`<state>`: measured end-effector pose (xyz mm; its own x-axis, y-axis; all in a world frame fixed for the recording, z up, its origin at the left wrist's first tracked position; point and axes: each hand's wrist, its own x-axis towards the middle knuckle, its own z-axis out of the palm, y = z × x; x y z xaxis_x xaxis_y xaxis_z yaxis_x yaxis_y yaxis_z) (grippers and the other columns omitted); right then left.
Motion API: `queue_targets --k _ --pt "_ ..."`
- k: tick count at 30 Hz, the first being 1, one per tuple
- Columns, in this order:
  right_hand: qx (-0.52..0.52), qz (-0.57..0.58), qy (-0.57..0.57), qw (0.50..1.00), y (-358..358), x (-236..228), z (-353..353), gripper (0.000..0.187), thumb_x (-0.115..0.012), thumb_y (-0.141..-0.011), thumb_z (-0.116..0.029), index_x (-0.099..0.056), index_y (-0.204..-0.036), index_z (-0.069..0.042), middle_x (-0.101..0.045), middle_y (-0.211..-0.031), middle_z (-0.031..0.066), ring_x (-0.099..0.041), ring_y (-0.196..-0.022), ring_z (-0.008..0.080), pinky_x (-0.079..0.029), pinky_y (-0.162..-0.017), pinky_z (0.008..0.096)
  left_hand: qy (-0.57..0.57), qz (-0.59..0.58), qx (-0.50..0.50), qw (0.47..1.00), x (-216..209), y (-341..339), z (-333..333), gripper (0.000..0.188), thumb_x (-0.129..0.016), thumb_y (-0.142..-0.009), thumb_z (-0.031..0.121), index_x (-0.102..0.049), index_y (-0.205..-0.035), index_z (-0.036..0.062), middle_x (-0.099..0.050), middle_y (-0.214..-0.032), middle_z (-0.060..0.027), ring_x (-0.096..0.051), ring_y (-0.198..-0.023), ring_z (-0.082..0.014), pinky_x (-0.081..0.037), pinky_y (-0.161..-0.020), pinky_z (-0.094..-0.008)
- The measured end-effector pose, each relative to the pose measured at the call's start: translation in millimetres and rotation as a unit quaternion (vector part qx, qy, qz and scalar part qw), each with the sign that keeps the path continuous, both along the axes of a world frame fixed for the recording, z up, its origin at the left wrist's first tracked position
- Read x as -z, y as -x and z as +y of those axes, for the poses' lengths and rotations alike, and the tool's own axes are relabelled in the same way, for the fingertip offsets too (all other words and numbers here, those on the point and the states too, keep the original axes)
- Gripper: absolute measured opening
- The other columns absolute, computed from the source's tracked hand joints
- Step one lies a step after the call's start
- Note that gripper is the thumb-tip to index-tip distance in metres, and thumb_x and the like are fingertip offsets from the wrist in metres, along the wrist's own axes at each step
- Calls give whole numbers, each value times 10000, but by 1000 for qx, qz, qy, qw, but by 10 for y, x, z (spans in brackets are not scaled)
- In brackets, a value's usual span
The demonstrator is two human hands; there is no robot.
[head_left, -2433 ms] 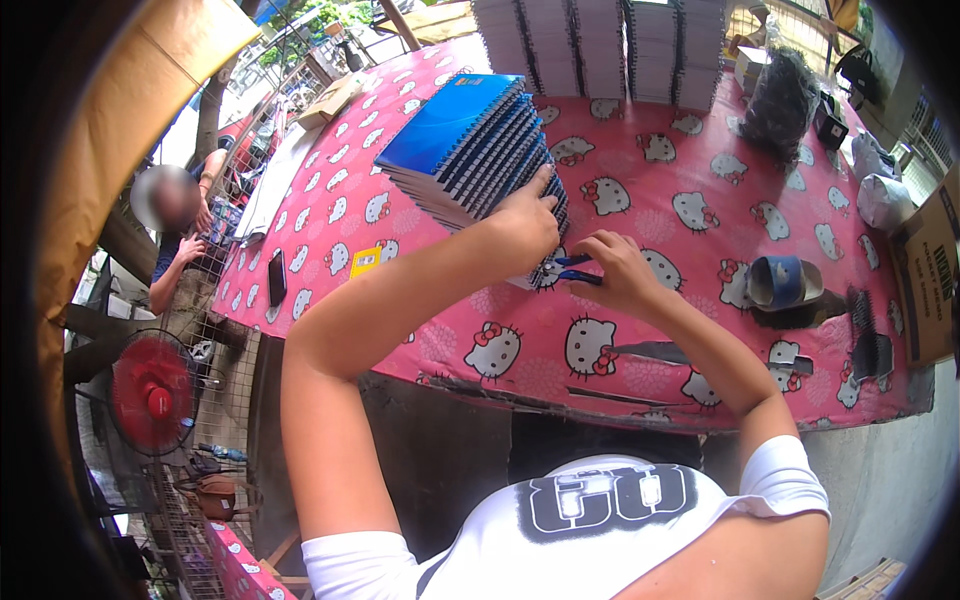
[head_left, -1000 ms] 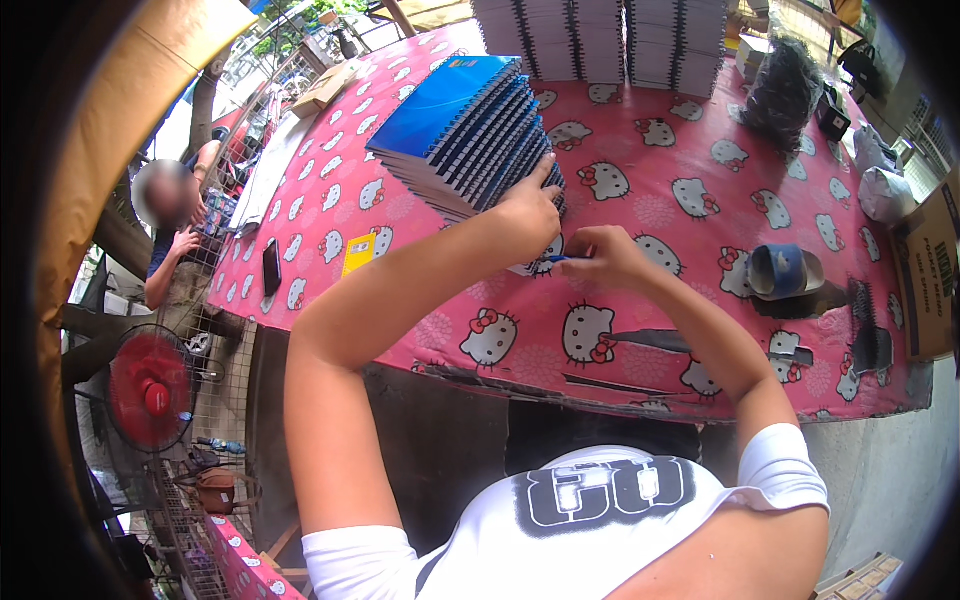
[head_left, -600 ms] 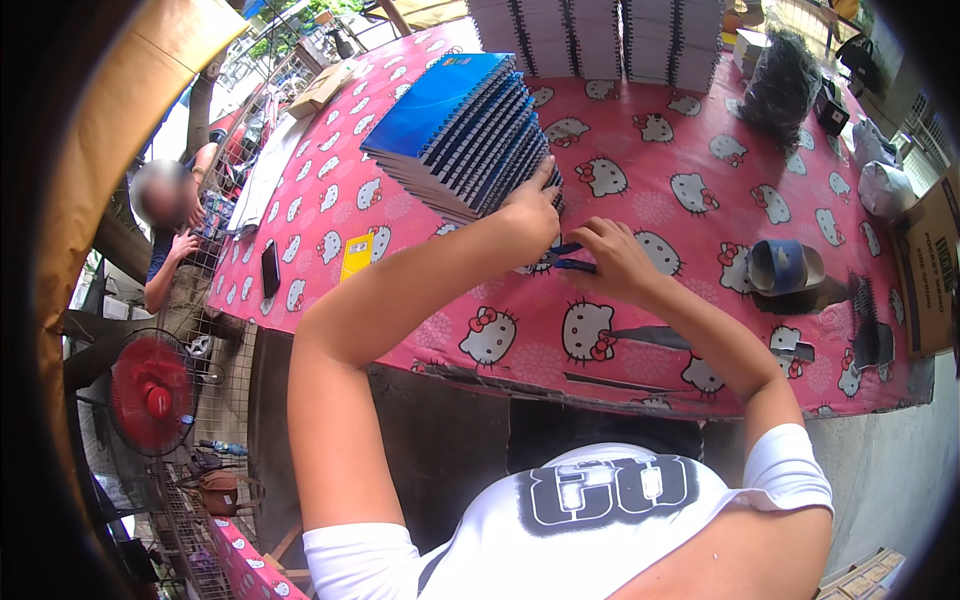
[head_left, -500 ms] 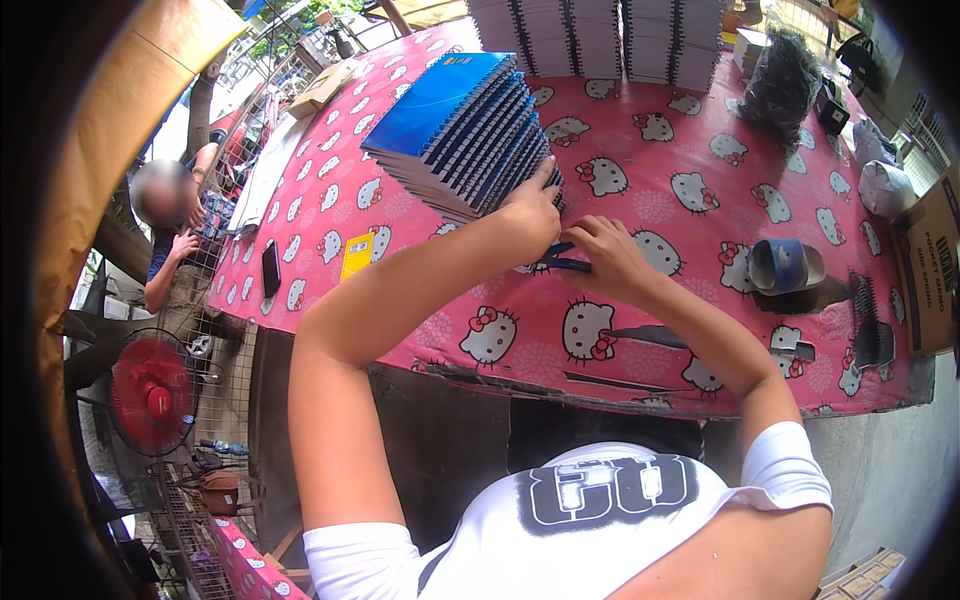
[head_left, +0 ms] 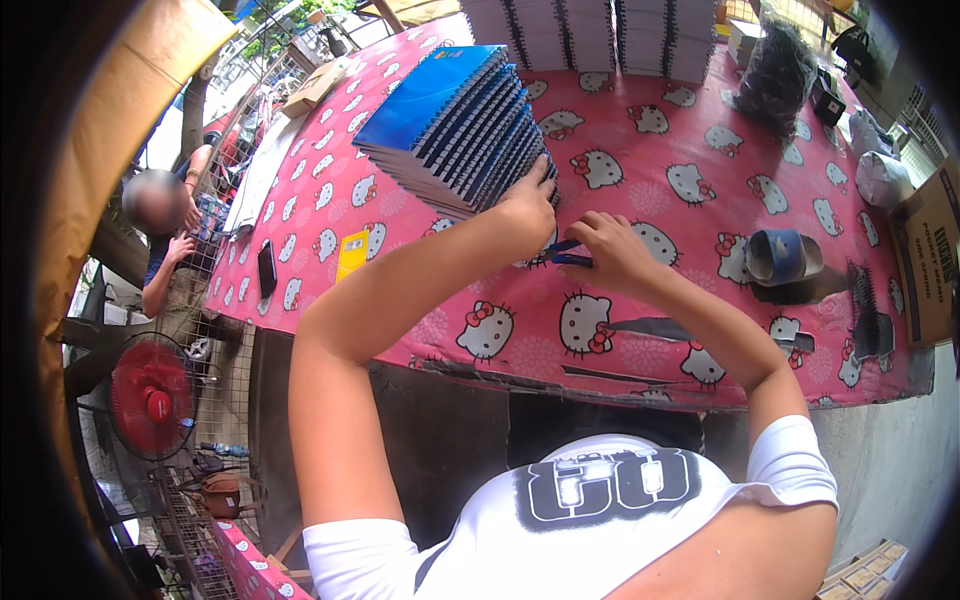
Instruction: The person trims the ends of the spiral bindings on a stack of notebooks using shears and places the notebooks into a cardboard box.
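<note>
A tall stack of blue-covered spiral-bound notebooks [head_left: 455, 135] leans in a slanted pile on the table, dark coils facing right. My left hand [head_left: 530, 200] lies against the lower coil side, its visible fingers stretched up along it; the rest of its fingers are hidden. Beside it, my right hand [head_left: 612, 250] is closed on blue-handled pliers [head_left: 572, 259]. The handles stand apart and the tool points left to the bottom corner of the stack. My left hand partly hides its jaws.
More spiral-bound stacks [head_left: 570, 35] stand at the back of the pink patterned table [head_left: 630, 205]. A phone [head_left: 266, 271] and yellow packet [head_left: 352, 255] lie left; a blue slipper-like item [head_left: 782, 257] and cardboard box [head_left: 925, 255] are right. A person [head_left: 165, 235] sits beyond the left edge.
The view has shifted slightly, so the table's things appear a little further left and up. Both hands keep nearly the same places, and the pliers' handles show a little more clearly.
</note>
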<state>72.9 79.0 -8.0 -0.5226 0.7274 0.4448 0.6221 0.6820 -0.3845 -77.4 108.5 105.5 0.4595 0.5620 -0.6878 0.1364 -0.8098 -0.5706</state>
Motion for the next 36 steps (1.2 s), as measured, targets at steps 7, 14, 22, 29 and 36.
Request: queue_targets --k 7,14,22,29,36 --pt "-2 -6 93 996 18 -15 27 406 -755 -692 -335 -605 -975 -86 -565 -971 96 -568 -944 283 -427 -816 411 0 -25 6 1000 14 42 5 339 -619 -836 298 -684 -1124 132 -607 -1266 -6 -328 -1384 -261 -53 -1150 -582" --pt "-3 -1 -57 998 87 62 47 376 -747 -687 -332 -628 -950 -90 -570 -927 99 -588 -905 295 -467 -765 417 1 -51 7 999 23 56 18 311 -626 -822 281 -706 -1074 117 -645 -1202 -16 -363 -1362 -260 -72 -1153 -571" --pt "40 44 463 885 86 -260 244 453 -726 -755 -464 -695 -748 -12 -667 -704 142 -629 -610 300 -512 -607 394 22 -29 -5 999 1 13 14 360 -617 -838 334 -673 -1160 183 -545 -1355 8 -300 -1397 -266 -43 -1138 -609" --pt "-7 -22 45 999 1 63 47 491 -739 -732 -439 -621 -1034 -71 -591 -955 133 -596 -893 311 -464 -757 429 3 -1 8 1000 63 28 18 365 -623 -832 340 -674 -1158 186 -540 -1358 24 -283 -1406 -263 -45 -1138 -611" --pt "6 8 75 997 118 103 14 451 -746 -731 -426 -654 -971 -56 -622 -900 128 -616 -831 292 -477 -722 411 6 -23 4 1000 64 27 17 365 -632 -819 319 -684 -1131 135 -590 -1294 2 -305 -1395 -267 -70 -1143 -598"
